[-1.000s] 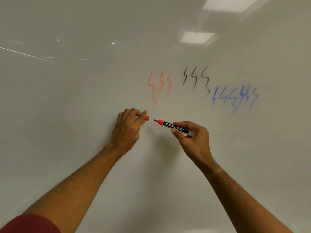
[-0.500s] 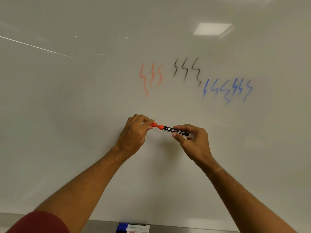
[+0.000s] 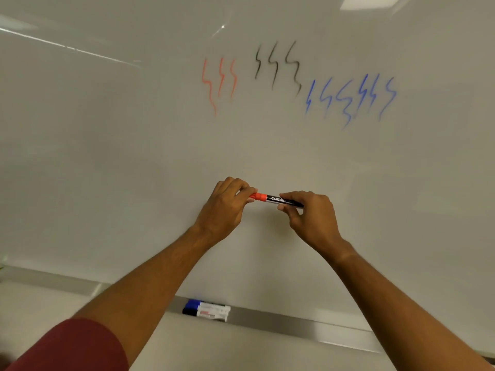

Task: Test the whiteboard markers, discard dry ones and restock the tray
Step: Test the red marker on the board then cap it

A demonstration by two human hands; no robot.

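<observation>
A red marker [image 3: 278, 200] with a black labelled barrel is held level in front of the whiteboard [image 3: 134, 156]. My right hand [image 3: 310, 218] pinches the barrel's right part. My left hand [image 3: 227, 207] grips the red cap [image 3: 257, 196], which sits on the marker's left end. Red squiggles [image 3: 218, 81], black squiggles [image 3: 277, 66] and blue squiggles [image 3: 351, 99] are drawn on the board above my hands. Two capped markers [image 3: 207, 310], with a blue and a dark cap, lie in the metal tray [image 3: 294, 324] below.
The metal tray runs along the whiteboard's bottom edge from left to right. Ceiling lights reflect on the glossy board at the top right. My dark red sleeve [image 3: 72, 346] shows at the lower left.
The cap in my left hand and the marker tip have come together, and the cap is now on the marker. My view has tilted down, bringing the tray and its markers into sight.
</observation>
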